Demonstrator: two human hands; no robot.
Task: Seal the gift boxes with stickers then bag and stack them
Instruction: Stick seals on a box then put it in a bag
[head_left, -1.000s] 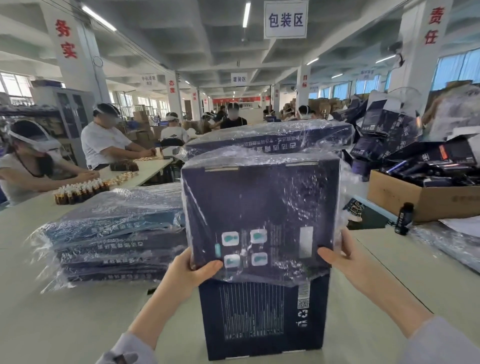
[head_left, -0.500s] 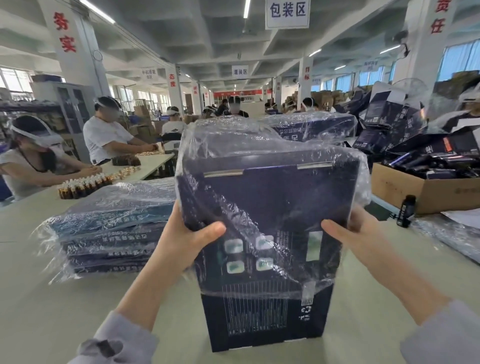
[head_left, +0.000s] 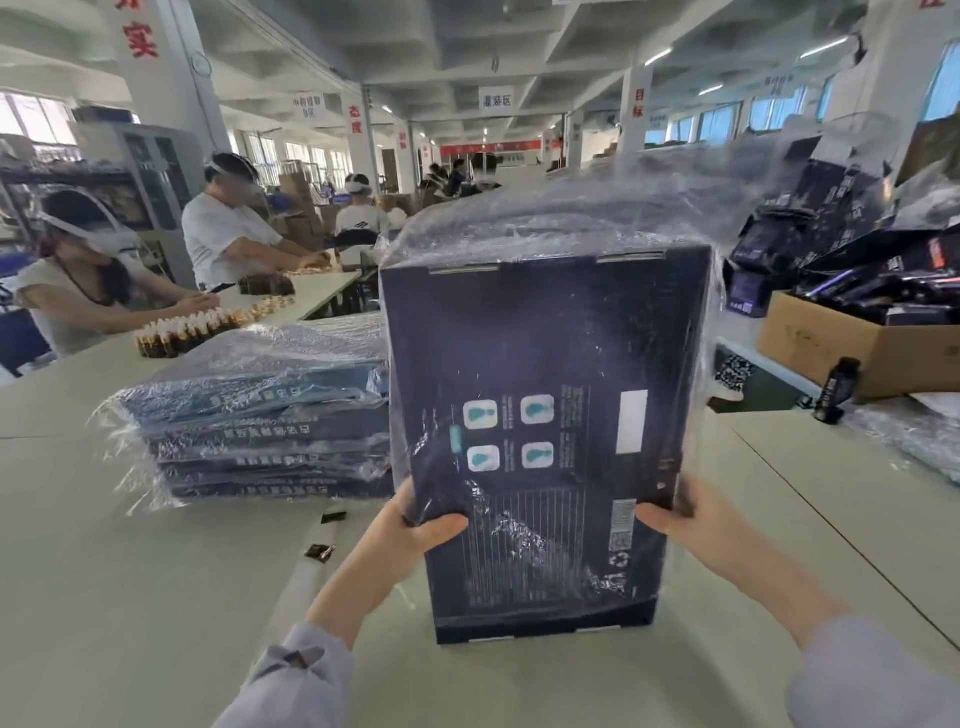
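Gift box (head_left: 545, 415), dark navy, stands upright at frame center on the pale table (head_left: 130, 597), long axis vertical, printed back facing the camera. Clear plastic bag (head_left: 519, 218) covers it from the top nearly to its base. Left hand (head_left: 415, 525) and right hand (head_left: 680, 514) grip its lower side edges thru the film, thumbs on front. Four pale icon squares, white label, barcode; small text unreadable. Stack of bagged boxes (head_left: 260, 415) lies flat at center left.

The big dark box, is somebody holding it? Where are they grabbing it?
Yes. The left hand and right hand grip the dark gift box by its two side edges, low down, through the clear plastic bag over it.
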